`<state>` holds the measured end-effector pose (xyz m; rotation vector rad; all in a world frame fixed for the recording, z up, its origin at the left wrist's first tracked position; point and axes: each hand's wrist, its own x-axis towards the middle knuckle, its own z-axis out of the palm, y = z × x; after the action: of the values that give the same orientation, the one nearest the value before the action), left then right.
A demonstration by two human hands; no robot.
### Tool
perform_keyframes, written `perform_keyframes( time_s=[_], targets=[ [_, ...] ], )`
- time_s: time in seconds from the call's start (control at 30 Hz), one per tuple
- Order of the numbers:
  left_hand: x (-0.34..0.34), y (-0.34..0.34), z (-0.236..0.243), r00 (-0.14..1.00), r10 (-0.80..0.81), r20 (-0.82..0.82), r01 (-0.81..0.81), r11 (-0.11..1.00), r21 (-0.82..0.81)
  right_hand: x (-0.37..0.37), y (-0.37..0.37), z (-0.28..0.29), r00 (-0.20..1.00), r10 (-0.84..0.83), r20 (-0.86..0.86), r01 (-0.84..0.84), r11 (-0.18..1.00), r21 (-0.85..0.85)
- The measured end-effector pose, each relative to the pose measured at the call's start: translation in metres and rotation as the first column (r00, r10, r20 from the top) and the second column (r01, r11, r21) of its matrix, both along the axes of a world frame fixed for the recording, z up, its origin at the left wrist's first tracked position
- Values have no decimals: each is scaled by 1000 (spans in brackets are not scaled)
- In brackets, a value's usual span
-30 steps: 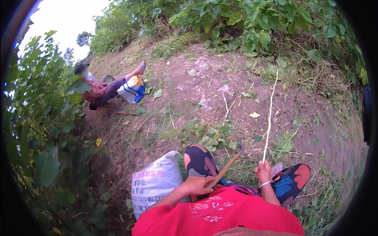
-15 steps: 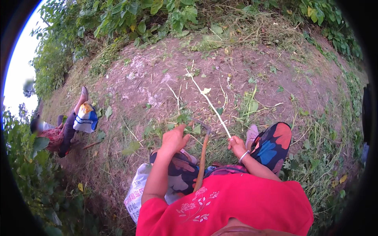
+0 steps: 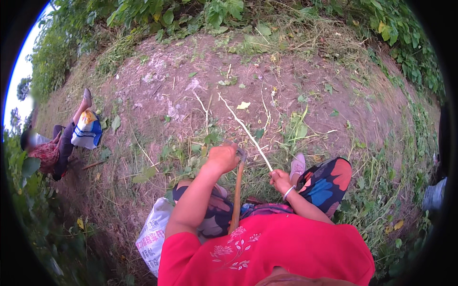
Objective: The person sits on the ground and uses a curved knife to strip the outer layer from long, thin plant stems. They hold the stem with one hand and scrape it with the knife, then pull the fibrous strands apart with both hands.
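red embroidered top, patterned trousers, white wrist bangle (image 3: 288,192).

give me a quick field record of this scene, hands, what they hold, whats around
setting: bare dirt patch edged by grass and leafy bushes
left hand: grip closed at the top of a wooden-handled tool, which runs down toward the lap
right hand: grip closed on the lower end of a thin pale stalk, which slants up and to the left over the ground
clothing: red top, patterned trousers
beside left hip: white sack
other person: sitting at far left on the ground, with a blue, white and yellow bag
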<state>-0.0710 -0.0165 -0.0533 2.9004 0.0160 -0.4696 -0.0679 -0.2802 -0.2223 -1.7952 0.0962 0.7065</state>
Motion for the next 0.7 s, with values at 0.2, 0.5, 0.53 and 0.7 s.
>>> perform_keyframes(
  time_s=[0.2,0.5,0.53,0.7],
  targets=[
    [-8,-17,-2,996,-70,53,76,989,-124,-5,11,23,988,137,-65,-133,989,60],
    [-6,-27,11,991,-104,84,118,975,-191,-5,8,65,935,347,68,-349,937,14],
    [-8,-26,13,991,-88,102,107,974,-198,-2,8,76,918,385,92,-386,922,-10],
    [-12,-22,3,976,-23,217,83,959,-273,15,1,121,855,508,102,-503,861,-68]
  ],
)
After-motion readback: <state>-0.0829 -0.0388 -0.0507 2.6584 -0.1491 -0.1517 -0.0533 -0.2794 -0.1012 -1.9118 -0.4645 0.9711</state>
